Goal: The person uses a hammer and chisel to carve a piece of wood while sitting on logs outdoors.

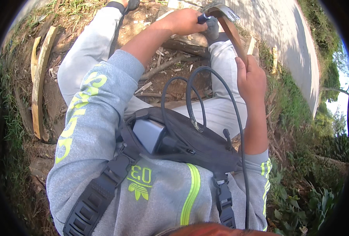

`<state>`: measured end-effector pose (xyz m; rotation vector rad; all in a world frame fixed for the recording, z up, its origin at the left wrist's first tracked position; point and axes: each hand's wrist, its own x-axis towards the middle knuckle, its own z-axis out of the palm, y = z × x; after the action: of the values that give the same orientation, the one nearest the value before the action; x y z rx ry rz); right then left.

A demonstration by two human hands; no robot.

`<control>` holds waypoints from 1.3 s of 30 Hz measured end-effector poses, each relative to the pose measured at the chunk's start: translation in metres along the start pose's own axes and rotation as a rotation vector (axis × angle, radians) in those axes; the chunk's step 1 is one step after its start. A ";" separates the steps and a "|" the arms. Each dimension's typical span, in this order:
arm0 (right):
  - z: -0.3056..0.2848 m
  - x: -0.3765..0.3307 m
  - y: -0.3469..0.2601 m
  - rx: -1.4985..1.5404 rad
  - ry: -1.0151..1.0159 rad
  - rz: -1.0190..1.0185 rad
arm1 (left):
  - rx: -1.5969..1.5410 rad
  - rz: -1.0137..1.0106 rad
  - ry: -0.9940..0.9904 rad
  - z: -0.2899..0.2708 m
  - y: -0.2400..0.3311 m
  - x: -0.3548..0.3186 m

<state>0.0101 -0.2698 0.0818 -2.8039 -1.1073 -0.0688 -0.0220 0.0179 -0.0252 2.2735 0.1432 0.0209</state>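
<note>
My right hand [252,78] is closed round the wooden handle of a claw hammer [231,35]. The hammer is raised in front of me, with its metal head at the top and the claw pointing right. My left hand [185,23] is a closed fist beside the blue striking end of the hammer head. Whatever that fist grips is hidden behind the fingers and the hammer. Below the fist lies a log [188,45] on the ground between my legs, with pale wood chips about it.
Long split pieces of wood [43,80] lie at the left. A black waist bag [190,143] with a grey device [147,134] rests on my lap, and a black cable [188,98] loops up from it. A paved road [286,43] runs along the right, beside grass [290,102].
</note>
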 end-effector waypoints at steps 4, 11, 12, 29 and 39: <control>-0.016 0.001 -0.009 0.456 0.105 0.158 | 0.002 -0.005 0.032 0.003 -0.005 -0.002; -0.004 0.005 -0.004 0.173 0.028 0.072 | 0.010 0.014 0.043 0.005 -0.012 0.008; -0.014 0.005 -0.013 0.358 0.038 0.144 | 0.026 0.012 0.034 0.007 -0.015 0.008; 0.008 0.004 0.008 0.309 0.020 0.074 | -0.024 -0.015 0.078 0.006 -0.017 0.004; 0.028 -0.020 0.029 1.319 -0.027 0.523 | -0.452 -0.285 0.215 -0.018 -0.036 0.000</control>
<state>0.0152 -0.3009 0.0493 -1.7405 -0.1607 0.5340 -0.0263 0.0546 -0.0411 1.7796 0.5210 0.1347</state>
